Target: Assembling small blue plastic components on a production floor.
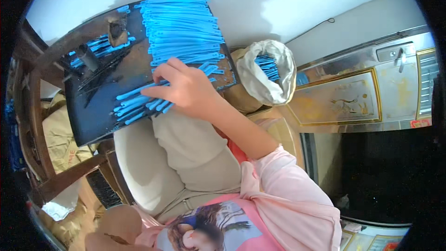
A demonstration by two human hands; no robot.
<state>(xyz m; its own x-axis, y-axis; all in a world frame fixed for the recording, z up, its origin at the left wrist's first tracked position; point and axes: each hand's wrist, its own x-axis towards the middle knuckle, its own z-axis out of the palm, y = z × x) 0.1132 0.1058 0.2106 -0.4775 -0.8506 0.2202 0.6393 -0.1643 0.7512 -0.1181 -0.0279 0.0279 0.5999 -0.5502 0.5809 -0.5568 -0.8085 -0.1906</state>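
Note:
My right hand (183,87) is over the front of a dark tray-like board (100,116), its fingers curled round blue plastic strips. Slim, with small holes at their ends, several loose blue strips (132,109) lie under and beside the thumb, pointing left. Behind the hand, a thick layer of the same strips (183,30) is lined up side by side. At the lower left edge shows a rounded bare part of my left arm or hand (114,227); its fingers are hidden.
A black post-like fixture (87,58) and a brown block (117,30) stand on the board's left, with more strips around them. Right of the board is a pale sack (274,88) holding blue strips. Wooden framing (35,111) and brown paper bags (58,130) are at left.

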